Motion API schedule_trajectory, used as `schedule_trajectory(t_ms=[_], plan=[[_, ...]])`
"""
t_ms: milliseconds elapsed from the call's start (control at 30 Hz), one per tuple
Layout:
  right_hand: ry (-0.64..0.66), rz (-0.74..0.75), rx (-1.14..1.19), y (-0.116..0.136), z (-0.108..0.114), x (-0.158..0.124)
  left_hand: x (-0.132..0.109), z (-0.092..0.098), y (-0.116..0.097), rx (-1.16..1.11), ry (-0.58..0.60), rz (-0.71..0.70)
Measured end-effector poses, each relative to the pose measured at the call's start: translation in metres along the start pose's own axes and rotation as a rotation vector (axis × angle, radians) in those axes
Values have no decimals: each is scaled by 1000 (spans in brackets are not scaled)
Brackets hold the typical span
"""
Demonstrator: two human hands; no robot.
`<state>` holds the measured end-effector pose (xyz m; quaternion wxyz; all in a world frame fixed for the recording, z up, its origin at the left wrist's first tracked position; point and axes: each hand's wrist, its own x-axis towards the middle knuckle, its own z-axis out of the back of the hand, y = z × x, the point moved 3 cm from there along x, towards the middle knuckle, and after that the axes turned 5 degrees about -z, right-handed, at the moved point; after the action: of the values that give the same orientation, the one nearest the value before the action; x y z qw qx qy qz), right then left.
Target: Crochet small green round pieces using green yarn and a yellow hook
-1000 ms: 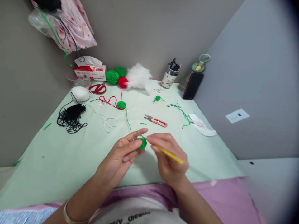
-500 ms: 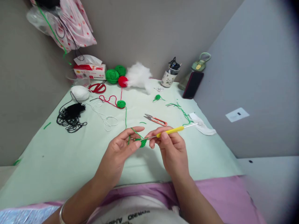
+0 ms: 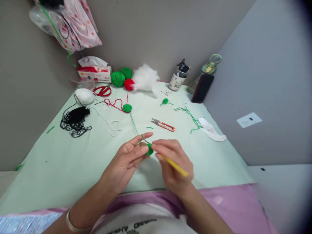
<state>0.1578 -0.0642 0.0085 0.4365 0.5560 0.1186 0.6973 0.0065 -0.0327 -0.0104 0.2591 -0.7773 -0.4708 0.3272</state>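
Observation:
Between thumb and fingers, my left hand [image 3: 124, 159] pinches a small green crocheted piece [image 3: 149, 150]. Green yarn [image 3: 133, 123] runs over its raised index finger and back to a small green ball [image 3: 127, 108] on the table. My right hand [image 3: 176, 164] is closed on a yellow-handled crochet hook [image 3: 175, 165], whose handle slants down to the right and looks blurred. The hook's tip is hidden at the green piece, where the right fingertips meet it.
Orange snips [image 3: 164, 125] lie beyond my hands on the pale green table [image 3: 73, 172]. Black yarn [image 3: 75, 120], a white ball [image 3: 84, 96] and red scissors [image 3: 102, 90] are at the left. A phone [image 3: 202, 88] leans on a bottle [image 3: 209, 67] at the back right.
The hook's handle has swung from pointing up-right to pointing down-right as my right hand turned. My right fingertips have come closer to the green piece, and the yarn from the ball lies more slanted.

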Motion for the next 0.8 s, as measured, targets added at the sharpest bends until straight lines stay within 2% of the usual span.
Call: schedule_trajectory(t_ms=[100,200,300,400,467,533,600,667,733,800], plan=[[-77,-291,337,-9,2,6,1,2,-4,-20,-21,-27],[-39,-387,479,-12,-2,12,0,0,-4,74,13,-94],[-5,-340,362,-10,-5,11,-1,-3,-3,174,8,-170],[10,-165,108,-3,-4,5,-1,-3,-1,158,-24,-195],[26,-16,-64,1,-3,1,1,-4,1,75,-18,-116],[18,33,-97,2,0,0,3,-3,3,-14,-10,-3],[-29,-84,42,-3,5,2,4,0,3,-73,-17,47],[-76,-264,259,-11,7,5,5,2,2,-74,-36,12],[-66,-387,427,-17,5,7,4,2,0,-13,-33,-51],[-18,-427,484,-19,1,8,3,1,0,78,-10,-109]])
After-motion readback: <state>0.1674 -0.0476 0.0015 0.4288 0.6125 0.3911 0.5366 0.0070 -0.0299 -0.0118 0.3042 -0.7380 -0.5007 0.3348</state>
